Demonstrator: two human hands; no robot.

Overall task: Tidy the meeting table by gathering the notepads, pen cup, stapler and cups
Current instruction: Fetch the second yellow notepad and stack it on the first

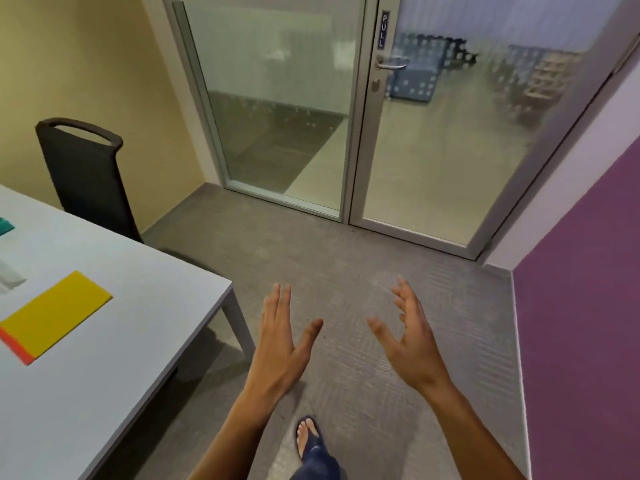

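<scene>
A yellow notepad (55,315) with an orange spine lies flat on the grey meeting table (138,306) at the left. A teal object (6,226) and a pale, blurred object (8,280) are cut off by the table's left frame edge. My left hand (282,336) and my right hand (410,336) are held out over the carpet to the right of the table, fingers spread, holding nothing. Neither hand touches the table. No pen cup, stapler or cups are in view.
A black chair (85,174) stands behind the table against the yellow wall. A glass door (450,133) with a lever handle faces me beside a frosted glass panel. A purple wall (581,306) runs along the right. My sandalled foot (308,436) is on grey carpet.
</scene>
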